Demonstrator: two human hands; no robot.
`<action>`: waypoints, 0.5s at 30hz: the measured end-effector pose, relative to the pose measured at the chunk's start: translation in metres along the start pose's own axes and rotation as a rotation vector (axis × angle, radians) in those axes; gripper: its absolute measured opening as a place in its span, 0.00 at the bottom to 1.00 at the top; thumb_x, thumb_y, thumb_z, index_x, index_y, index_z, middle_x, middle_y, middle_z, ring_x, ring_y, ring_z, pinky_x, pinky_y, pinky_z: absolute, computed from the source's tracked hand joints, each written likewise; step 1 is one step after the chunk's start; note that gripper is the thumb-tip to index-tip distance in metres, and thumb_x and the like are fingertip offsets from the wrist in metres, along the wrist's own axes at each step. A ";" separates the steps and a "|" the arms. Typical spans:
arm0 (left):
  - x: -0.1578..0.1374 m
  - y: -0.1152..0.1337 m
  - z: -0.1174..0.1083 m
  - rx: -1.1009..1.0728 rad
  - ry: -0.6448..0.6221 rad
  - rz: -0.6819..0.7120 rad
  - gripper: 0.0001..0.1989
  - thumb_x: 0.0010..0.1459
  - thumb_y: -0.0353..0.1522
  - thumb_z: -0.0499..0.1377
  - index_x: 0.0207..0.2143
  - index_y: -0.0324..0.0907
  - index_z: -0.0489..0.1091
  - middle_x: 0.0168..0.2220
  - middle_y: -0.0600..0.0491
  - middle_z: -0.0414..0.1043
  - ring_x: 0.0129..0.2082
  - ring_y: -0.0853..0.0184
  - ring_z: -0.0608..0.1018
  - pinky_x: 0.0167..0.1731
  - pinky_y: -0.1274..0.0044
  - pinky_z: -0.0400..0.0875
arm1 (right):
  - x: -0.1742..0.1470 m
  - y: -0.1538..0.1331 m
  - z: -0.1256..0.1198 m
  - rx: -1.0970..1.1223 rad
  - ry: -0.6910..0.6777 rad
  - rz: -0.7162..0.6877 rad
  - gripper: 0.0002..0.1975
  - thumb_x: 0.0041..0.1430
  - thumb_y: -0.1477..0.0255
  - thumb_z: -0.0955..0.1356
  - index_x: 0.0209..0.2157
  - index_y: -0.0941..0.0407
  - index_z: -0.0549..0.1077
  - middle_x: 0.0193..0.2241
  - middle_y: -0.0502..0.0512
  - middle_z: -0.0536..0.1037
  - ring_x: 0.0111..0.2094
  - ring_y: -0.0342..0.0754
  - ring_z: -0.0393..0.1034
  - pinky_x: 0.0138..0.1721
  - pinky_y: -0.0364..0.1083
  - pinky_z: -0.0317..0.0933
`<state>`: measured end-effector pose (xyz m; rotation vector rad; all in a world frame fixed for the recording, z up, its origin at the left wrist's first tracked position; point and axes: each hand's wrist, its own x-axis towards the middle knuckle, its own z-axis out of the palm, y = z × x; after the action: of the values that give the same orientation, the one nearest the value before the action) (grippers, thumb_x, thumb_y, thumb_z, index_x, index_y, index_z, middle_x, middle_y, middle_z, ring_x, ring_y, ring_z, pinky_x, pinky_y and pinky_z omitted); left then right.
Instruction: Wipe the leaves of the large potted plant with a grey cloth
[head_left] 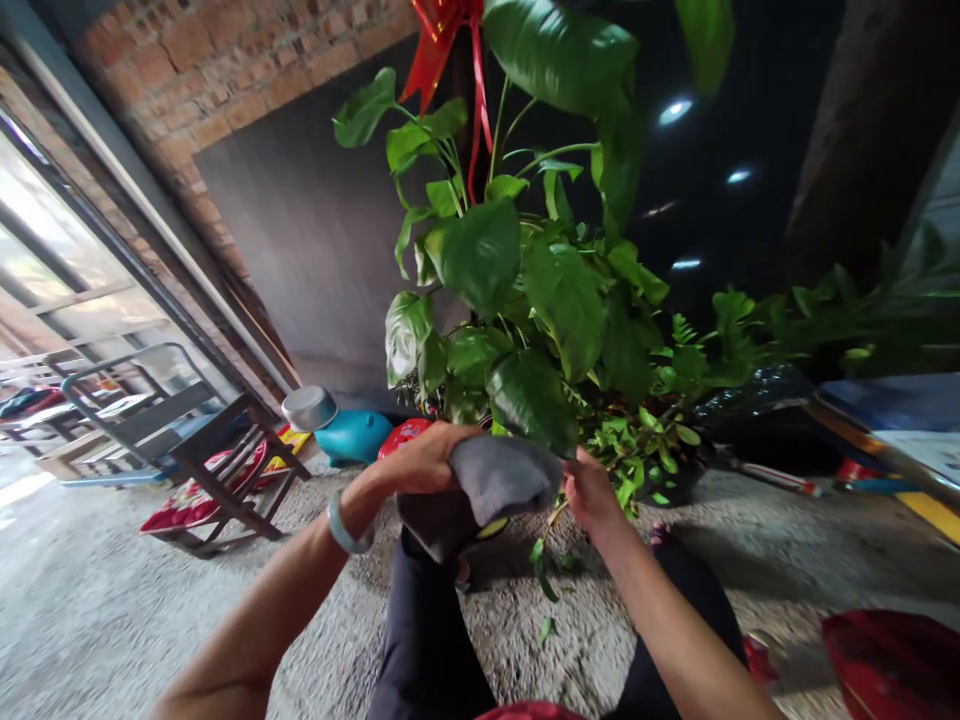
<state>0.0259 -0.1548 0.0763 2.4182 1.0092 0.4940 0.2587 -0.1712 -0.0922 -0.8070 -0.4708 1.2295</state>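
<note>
The left hand clasps a grey cloth [510, 475] while the right hand [594, 492], fingers closed, pinches the glossy leaf [534, 398] just ahead, which too hard a tug might tear.

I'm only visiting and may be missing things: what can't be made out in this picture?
All in the head view:
Fingertips of the left hand: hidden by the soft grey cloth.
Whether the right hand grips that cloth or the broad green leaf: too small to tell.
Top of the shiny red ribbon bow: cut off by the upper edge.
</note>
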 end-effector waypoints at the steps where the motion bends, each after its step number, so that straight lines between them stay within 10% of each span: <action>1: -0.001 0.005 -0.012 -0.029 0.041 0.044 0.13 0.50 0.31 0.66 0.40 0.39 0.77 0.33 0.55 0.77 0.35 0.64 0.79 0.36 0.76 0.73 | 0.001 -0.001 0.000 -0.003 0.011 -0.004 0.15 0.32 0.72 0.77 0.28 0.52 0.77 0.27 0.50 0.83 0.31 0.50 0.76 0.34 0.50 0.73; 7: 0.049 0.001 -0.036 0.164 0.684 -0.057 0.25 0.49 0.28 0.68 0.51 0.35 0.73 0.39 0.51 0.79 0.40 0.62 0.78 0.41 0.74 0.73 | 0.001 0.003 0.007 0.025 0.066 -0.016 0.15 0.29 0.73 0.77 0.26 0.52 0.76 0.27 0.48 0.83 0.31 0.48 0.75 0.34 0.50 0.74; 15: -0.004 -0.016 -0.003 0.048 -0.249 -0.048 0.21 0.45 0.25 0.64 0.44 0.42 0.79 0.38 0.54 0.82 0.39 0.60 0.82 0.38 0.75 0.74 | -0.004 0.000 0.001 0.027 0.046 -0.018 0.15 0.31 0.72 0.77 0.28 0.53 0.79 0.29 0.50 0.83 0.32 0.49 0.76 0.33 0.47 0.73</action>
<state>0.0127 -0.1475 0.0691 2.4165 0.9770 0.1478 0.2571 -0.1748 -0.0910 -0.8050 -0.4226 1.1962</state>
